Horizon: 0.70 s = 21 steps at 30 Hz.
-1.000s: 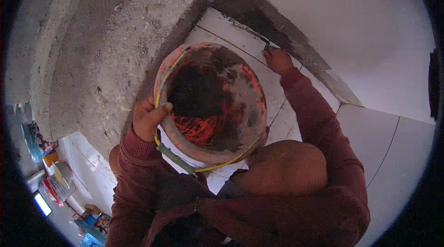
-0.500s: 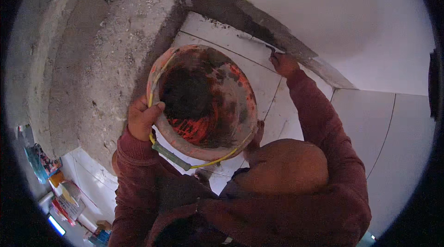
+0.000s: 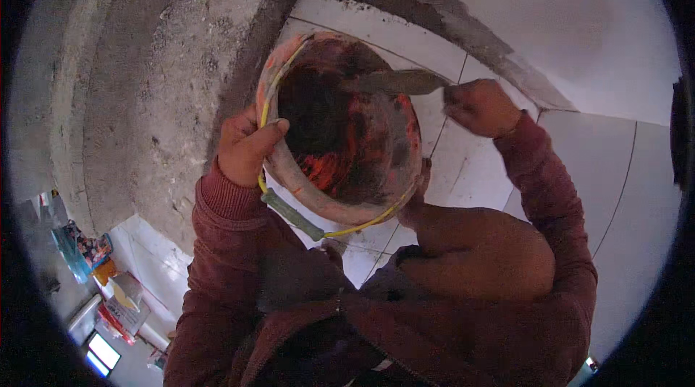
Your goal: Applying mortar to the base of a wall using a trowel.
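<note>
A mortar-caked orange bucket (image 3: 315, 202) stands tilted before me, its open mouth facing up. Dark mortar (image 3: 315, 108) shows in its left part, with red plastic bared below. My left hand (image 3: 247, 146) is closed over the left rim, thumb on top. A yellow wire handle with a green grip (image 3: 293, 215) hangs down along the near rim. My right hand (image 3: 485, 108), closed in a fist, holds a trowel (image 3: 398, 82) whose grey blade reaches over the bucket's far right rim. The trowel's handle is hidden in my fingers.
Rough concrete steps (image 3: 184, 68) rise on the left. White tiles (image 3: 463, 159) lie under the bucket. A dark mortar band (image 3: 441, 14) runs along the foot of the pale wall (image 3: 536, 3). My bent knee (image 3: 485, 249) is close to the bucket; assorted clutter (image 3: 123, 307) lies lower left.
My right hand has brought the trowel from the wall's foot back over the bucket. The bucket and my left hand appear slightly higher and farther right in the view.
</note>
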Each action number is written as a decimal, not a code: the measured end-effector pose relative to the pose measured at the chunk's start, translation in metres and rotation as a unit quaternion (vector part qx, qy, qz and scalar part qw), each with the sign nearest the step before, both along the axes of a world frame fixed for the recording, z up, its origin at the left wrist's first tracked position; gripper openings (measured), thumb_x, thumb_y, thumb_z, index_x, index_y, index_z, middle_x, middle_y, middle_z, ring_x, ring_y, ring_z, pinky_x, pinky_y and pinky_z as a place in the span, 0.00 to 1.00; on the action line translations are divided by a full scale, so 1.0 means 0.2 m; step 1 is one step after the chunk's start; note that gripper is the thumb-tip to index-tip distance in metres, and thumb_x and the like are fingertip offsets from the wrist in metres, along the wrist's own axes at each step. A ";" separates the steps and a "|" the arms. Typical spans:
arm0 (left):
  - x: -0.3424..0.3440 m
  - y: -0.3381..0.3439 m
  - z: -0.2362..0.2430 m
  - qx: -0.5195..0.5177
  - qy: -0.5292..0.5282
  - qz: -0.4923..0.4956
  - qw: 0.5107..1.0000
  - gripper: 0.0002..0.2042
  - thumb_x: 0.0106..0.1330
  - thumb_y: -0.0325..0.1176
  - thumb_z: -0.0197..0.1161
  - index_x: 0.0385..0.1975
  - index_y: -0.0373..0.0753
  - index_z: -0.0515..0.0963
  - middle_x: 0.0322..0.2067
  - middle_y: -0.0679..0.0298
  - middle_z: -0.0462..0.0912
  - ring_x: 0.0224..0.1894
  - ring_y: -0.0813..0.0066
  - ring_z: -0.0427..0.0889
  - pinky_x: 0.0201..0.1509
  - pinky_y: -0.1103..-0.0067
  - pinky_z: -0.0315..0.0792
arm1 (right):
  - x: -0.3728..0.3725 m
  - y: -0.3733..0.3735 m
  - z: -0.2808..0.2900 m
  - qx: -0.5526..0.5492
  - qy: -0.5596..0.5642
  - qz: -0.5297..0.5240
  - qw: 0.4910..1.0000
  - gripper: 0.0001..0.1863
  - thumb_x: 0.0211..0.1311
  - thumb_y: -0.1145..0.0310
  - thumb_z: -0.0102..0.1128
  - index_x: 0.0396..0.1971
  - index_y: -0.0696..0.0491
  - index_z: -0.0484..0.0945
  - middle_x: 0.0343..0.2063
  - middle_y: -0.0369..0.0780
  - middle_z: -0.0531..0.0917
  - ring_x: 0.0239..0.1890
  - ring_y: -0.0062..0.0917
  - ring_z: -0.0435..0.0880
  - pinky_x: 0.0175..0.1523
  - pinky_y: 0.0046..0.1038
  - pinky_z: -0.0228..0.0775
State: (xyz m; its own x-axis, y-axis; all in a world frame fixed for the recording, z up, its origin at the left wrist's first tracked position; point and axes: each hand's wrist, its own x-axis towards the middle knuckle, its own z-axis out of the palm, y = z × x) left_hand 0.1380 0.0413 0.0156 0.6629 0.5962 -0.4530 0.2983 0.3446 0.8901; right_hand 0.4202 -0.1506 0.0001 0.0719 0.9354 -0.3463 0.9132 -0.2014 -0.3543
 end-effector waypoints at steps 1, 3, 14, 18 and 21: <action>0.01 -0.02 0.02 -0.001 0.003 -0.006 1.000 0.03 0.50 0.28 0.56 0.24 0.36 0.72 0.19 0.74 0.68 0.21 0.87 0.65 0.25 0.87 0.60 | -0.05 -0.01 -0.07 -0.008 -0.006 0.029 1.000 0.13 0.48 0.60 0.48 0.23 0.56 0.70 0.19 0.48 0.73 0.24 0.44 0.72 0.28 0.39 0.62; 0.04 -0.08 0.03 0.007 -0.003 0.042 0.999 0.03 0.50 0.27 0.56 0.23 0.36 0.72 0.18 0.74 0.69 0.21 0.88 0.65 0.25 0.88 0.61 | -0.15 0.00 -0.19 -0.075 0.024 0.038 0.996 0.14 0.49 0.60 0.47 0.26 0.56 0.70 0.21 0.49 0.74 0.26 0.45 0.72 0.30 0.41 0.63; 0.00 -0.07 0.02 0.042 -0.001 -0.060 0.997 0.04 0.50 0.26 0.55 0.26 0.35 0.73 0.21 0.72 0.73 0.22 0.87 0.68 0.26 0.87 0.63 | -0.14 -0.01 -0.14 -0.142 -0.008 0.009 0.990 0.14 0.49 0.59 0.48 0.25 0.56 0.72 0.21 0.46 0.75 0.27 0.42 0.74 0.32 0.40 0.65; 0.01 -0.08 0.05 0.010 -0.015 -0.084 0.996 0.08 0.50 0.25 0.54 0.30 0.33 0.73 0.23 0.70 0.74 0.25 0.86 0.70 0.29 0.87 0.65 | -0.07 -0.07 -0.18 -0.095 -0.091 -0.028 0.991 0.13 0.47 0.59 0.52 0.23 0.55 0.72 0.20 0.44 0.75 0.27 0.38 0.75 0.31 0.37 0.66; -0.02 -0.06 0.06 0.015 0.017 -0.145 0.989 0.08 0.49 0.23 0.53 0.31 0.33 0.73 0.24 0.70 0.75 0.26 0.85 0.71 0.32 0.86 0.66 | -0.04 -0.03 -0.15 -0.043 -0.112 -0.027 0.992 0.11 0.46 0.61 0.53 0.24 0.54 0.72 0.21 0.42 0.75 0.27 0.37 0.75 0.30 0.35 0.66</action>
State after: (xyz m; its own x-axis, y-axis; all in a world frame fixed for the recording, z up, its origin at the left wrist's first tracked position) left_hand 0.1344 0.0302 0.0283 0.7924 0.3965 -0.4635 0.4113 0.2139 0.8861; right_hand 0.4126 -0.1556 -0.0295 0.2057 0.8955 -0.3947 0.9539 -0.2735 -0.1234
